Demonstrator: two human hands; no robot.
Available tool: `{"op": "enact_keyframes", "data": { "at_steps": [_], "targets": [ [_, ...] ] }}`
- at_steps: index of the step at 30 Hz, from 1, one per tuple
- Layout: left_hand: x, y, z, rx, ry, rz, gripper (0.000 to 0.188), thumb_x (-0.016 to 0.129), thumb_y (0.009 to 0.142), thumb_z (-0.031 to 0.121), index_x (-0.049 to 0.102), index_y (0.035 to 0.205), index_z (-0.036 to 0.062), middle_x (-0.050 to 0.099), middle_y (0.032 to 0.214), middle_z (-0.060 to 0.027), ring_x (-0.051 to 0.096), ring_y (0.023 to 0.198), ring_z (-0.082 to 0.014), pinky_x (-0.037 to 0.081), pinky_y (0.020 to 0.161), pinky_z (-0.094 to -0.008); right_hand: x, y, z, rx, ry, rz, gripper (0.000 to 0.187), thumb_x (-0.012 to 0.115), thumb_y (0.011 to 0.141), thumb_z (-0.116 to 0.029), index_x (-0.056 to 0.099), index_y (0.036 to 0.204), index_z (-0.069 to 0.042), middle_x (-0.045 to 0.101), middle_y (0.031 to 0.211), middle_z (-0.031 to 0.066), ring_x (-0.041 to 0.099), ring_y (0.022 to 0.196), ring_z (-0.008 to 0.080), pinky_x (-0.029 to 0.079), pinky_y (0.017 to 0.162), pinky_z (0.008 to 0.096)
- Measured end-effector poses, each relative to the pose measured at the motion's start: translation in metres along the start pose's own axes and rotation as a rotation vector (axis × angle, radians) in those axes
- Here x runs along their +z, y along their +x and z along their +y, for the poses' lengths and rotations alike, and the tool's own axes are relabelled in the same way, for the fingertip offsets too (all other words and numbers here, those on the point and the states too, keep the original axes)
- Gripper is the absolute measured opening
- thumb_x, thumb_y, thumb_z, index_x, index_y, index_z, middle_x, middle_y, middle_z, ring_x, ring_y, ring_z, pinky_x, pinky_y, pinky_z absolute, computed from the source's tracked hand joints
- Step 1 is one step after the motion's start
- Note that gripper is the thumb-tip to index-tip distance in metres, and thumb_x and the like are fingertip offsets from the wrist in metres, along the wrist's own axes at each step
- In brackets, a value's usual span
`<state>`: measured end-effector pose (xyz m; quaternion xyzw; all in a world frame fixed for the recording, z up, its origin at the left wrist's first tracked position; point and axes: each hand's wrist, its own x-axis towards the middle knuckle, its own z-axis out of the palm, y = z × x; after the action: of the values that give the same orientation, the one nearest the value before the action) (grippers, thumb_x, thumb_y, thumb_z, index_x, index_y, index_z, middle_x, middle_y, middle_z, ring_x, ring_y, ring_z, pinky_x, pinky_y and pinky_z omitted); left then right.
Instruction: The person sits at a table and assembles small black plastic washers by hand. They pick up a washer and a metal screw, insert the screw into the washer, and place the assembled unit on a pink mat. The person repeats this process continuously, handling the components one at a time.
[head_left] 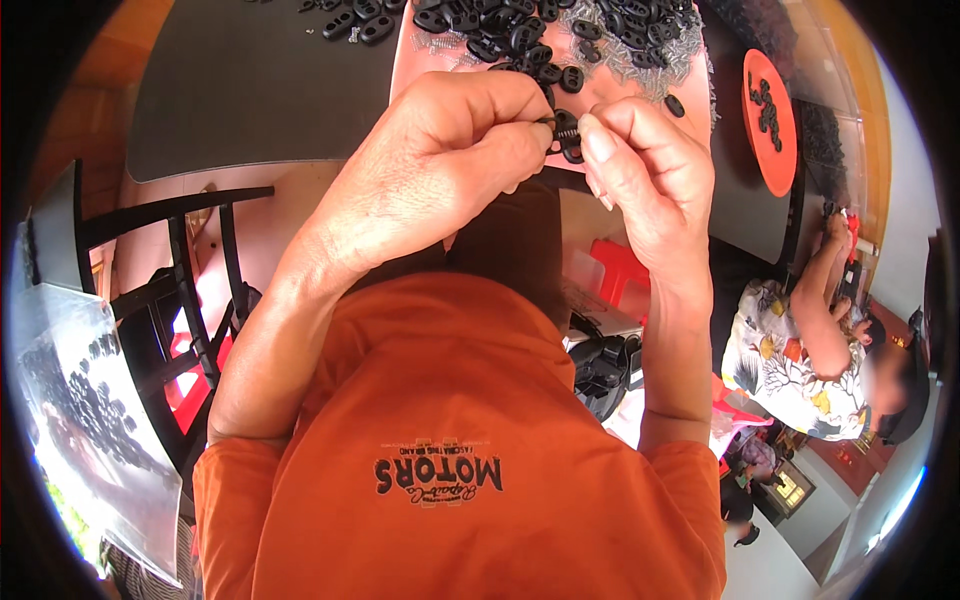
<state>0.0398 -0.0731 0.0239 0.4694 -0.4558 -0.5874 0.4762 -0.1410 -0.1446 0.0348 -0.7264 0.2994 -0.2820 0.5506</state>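
Note:
Close together over the near edge of a pink board (403,68), my two hands meet at a small black cord lock (570,152). A little metal spring (567,131) shows between its parts. My left hand (450,150) is closed, thumb and forefinger pinching the cord lock from the left. From the right, my right hand (645,170) pinches it with thumb and fingers. Fingertips hide much of the piece. Just beyond the hands lies a heap of black cord lock parts (525,38), with a pile of loose springs (660,70) beside it.
An orange-red plate (776,170) with several black pieces sits to the right. Past it a person in a patterned garment (800,370) works with their hands. A dark tabletop (250,90), a black chair (180,265) and a clear bag of black parts (95,400) are on the left.

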Motion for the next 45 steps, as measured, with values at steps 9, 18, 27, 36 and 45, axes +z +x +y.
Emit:
{"op": "enact_keyframes", "data": {
  "at_steps": [9,18,27,36,45],
  "targets": [
    [-0.004,0.001,0.002,-0.036,0.063,-0.029,0.012,0.052,0.088,0.006,0.058,0.081,-0.0015,0.050,0.071,0.0014,0.046,0.068,-0.0064,0.039,0.069,-0.0213,-0.008,0.003,-0.003,-0.037,-0.186,-0.025,0.018,0.061,0.092,-0.012,0.056,0.080,-0.001,0.045,0.065,-0.0047,0.038,0.059,0.0024,0.031,0.050,0.0207],
    [-0.004,0.003,0.003,-0.056,0.098,-0.027,0.011,0.052,0.086,0.006,0.058,0.080,-0.0018,0.049,0.070,0.0015,0.046,0.067,-0.0057,0.038,0.064,-0.0212,-0.012,0.002,-0.002,-0.042,-0.195,-0.031,0.017,0.062,0.091,-0.011,0.057,0.080,0.000,0.046,0.065,-0.0031,0.039,0.059,0.0032,0.032,0.051,0.0211],
    [-0.001,0.004,0.003,-0.046,0.109,-0.026,0.011,0.053,0.085,0.006,0.057,0.081,-0.0023,0.049,0.072,0.0015,0.046,0.067,-0.0053,0.037,0.062,-0.0214,-0.012,0.001,0.000,-0.057,-0.159,-0.067,0.015,0.062,0.091,-0.010,0.058,0.081,0.000,0.047,0.067,-0.0027,0.040,0.059,0.0030,0.033,0.050,0.0209],
    [-0.004,0.001,0.006,-0.070,0.016,-0.030,0.013,0.053,0.086,0.009,0.058,0.078,0.0005,0.049,0.067,0.0025,0.043,0.063,-0.0034,0.032,0.057,-0.0202,-0.010,0.000,-0.001,0.021,-0.031,-0.060,0.016,0.061,0.092,-0.011,0.058,0.081,-0.001,0.050,0.067,-0.0031,0.042,0.059,0.0029,0.033,0.051,0.0202],
    [-0.003,0.001,0.003,-0.052,0.028,-0.001,0.015,0.053,0.085,0.012,0.059,0.078,0.0010,0.049,0.065,0.0029,0.042,0.061,-0.0032,0.030,0.055,-0.0203,-0.010,0.001,0.002,0.034,0.108,-0.037,0.018,0.059,0.093,-0.014,0.060,0.082,0.000,0.051,0.066,-0.0032,0.043,0.058,0.0035,0.034,0.051,0.0207]
  ]
}}
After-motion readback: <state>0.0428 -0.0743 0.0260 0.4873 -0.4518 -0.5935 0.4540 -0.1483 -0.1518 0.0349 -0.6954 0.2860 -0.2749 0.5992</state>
